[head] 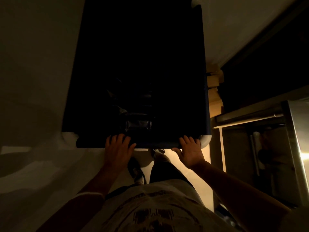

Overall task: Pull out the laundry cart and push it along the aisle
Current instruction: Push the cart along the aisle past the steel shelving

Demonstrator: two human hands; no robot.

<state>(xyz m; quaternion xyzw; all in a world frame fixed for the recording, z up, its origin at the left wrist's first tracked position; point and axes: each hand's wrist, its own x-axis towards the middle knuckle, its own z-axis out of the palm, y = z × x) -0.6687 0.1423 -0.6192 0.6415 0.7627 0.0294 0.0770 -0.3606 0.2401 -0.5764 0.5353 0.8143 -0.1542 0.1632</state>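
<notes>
1 laundry cart (142,64) | 2 hands: left hand (117,151), right hand (190,152) | each grip closed over near rim

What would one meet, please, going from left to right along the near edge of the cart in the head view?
Pale wall → left hand → dark near rim of the laundry cart → right hand → white corner bumper → metal shelf unit.

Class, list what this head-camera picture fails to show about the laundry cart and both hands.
- Laundry cart contents: head view, too dark inside.
- Cart's wheels: hidden beneath its body.
- Cart's far end: cut off by the top edge.
- Left hand and right hand fingertips: curled over the near rim.
</notes>
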